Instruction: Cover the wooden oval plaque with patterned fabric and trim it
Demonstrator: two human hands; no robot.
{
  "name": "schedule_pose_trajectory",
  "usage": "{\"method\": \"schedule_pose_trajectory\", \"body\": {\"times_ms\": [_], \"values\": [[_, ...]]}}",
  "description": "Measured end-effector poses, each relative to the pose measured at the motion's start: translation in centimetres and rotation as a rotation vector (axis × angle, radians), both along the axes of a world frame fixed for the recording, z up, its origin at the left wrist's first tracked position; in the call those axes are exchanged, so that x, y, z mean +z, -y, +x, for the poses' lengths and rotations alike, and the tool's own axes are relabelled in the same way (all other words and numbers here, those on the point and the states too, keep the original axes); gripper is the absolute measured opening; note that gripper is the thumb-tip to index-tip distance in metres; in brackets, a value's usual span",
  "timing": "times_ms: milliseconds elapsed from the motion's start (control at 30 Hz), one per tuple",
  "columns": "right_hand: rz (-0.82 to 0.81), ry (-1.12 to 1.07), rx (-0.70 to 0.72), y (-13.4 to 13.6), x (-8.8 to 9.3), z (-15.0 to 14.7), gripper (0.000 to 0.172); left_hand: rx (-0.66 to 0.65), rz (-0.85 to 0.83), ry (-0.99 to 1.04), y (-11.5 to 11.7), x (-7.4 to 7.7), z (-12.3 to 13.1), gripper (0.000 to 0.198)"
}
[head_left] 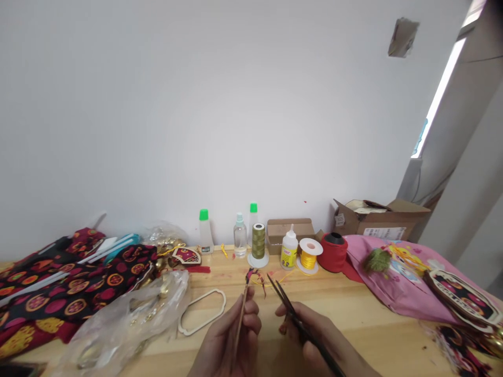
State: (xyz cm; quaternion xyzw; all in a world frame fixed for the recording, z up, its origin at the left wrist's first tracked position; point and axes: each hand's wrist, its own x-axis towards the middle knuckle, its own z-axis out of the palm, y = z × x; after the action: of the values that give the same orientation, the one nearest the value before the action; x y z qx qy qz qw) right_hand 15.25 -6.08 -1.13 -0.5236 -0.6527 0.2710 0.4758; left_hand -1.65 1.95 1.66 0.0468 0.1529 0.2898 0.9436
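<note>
My left hand [244, 327] is closed around a thin wooden piece [240, 317], seen edge-on and tilted upright. My right hand [318, 335] grips a dark two-pronged metal tool [293, 313]; its slim points are slightly apart and angle up-left. Whether it is tweezers or scissors I cannot tell. Just beyond the left fingertips are dark and pink scraps [254, 273], and a yellow cord [271, 284] lies close by. Left of my left hand, an unfilled wooden frame [202, 311] lies flat on the wooden table [373, 330].
Along the wall stand a green-capped bottle [205, 233], a clear bottle [240, 238], an olive thread spool [258, 243], a glue bottle [289, 250], yellow cord spool [308, 256] and red spool [333, 254]. Patterned fabric [39, 293] and a plastic bag [129, 319] lie left, a pink bag [373, 277] right.
</note>
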Motion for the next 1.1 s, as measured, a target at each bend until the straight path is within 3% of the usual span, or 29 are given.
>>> {"method": "schedule_pose_trajectory", "body": {"times_ms": [133,233,367,600,1100], "values": [[0.063,0.259,-0.034,0.4,1.4,-0.3,0.031,0.169,0.254,-0.357,0.5,0.4,0.7,0.012],[0.057,0.494,-0.102,0.6,2.5,-0.9,0.021,0.270,0.460,-0.418,0.8,0.9,1.0,0.015],[0.140,0.684,-0.238,0.8,2.6,-1.4,0.029,0.357,0.565,-0.454,0.8,1.0,1.1,0.027],[0.309,0.778,-0.337,0.8,2.4,-1.3,0.033,0.314,0.608,-0.476,0.8,0.5,1.0,0.025],[0.401,0.850,-0.371,0.8,1.9,-1.3,0.032,0.312,0.566,-0.533,0.9,0.6,1.2,0.033]]}}
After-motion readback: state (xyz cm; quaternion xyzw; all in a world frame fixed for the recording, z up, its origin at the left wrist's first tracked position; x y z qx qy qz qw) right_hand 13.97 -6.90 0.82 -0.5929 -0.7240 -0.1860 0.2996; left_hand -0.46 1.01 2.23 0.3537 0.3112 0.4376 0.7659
